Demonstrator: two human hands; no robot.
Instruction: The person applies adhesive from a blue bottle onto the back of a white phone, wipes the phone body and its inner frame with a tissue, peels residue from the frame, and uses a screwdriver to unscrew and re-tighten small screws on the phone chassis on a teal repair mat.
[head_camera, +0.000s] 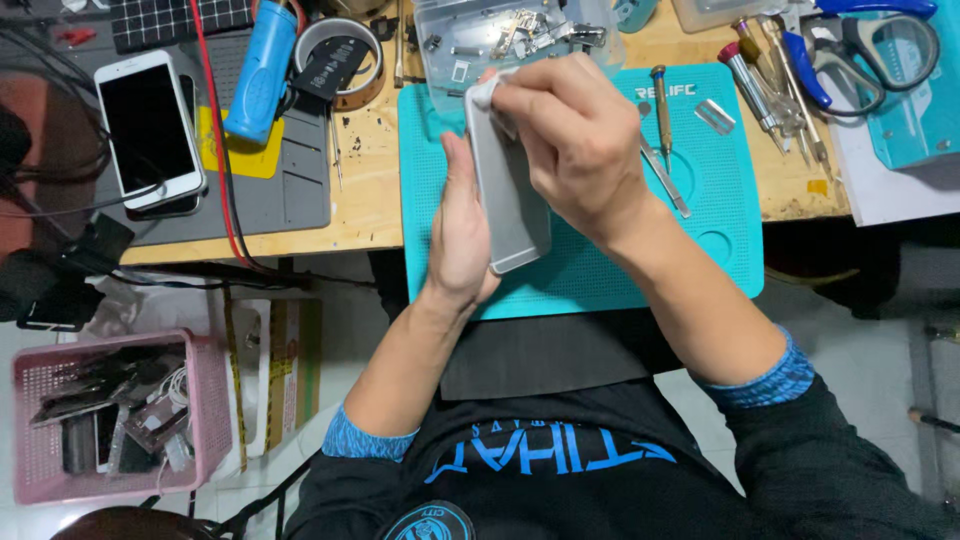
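My left hand (458, 232) holds a silver-grey phone (508, 205) from below, its back turned up, over a teal work mat (720, 240). My right hand (575, 140) presses a small white cloth (490, 92) against the phone's top end. Both hands touch the phone. A screwdriver (661, 105) and metal tweezers (668, 182) lie on the mat just right of my right hand.
A clear plastic parts box (450, 45) stands behind the mat. At the left lie a white phone (150, 130), a blue cylindrical tool (260, 75) and a tape roll (335, 60). Screwdrivers (770, 85) and scissors (860, 50) are at right. A pink basket (205, 400) sits on the floor.
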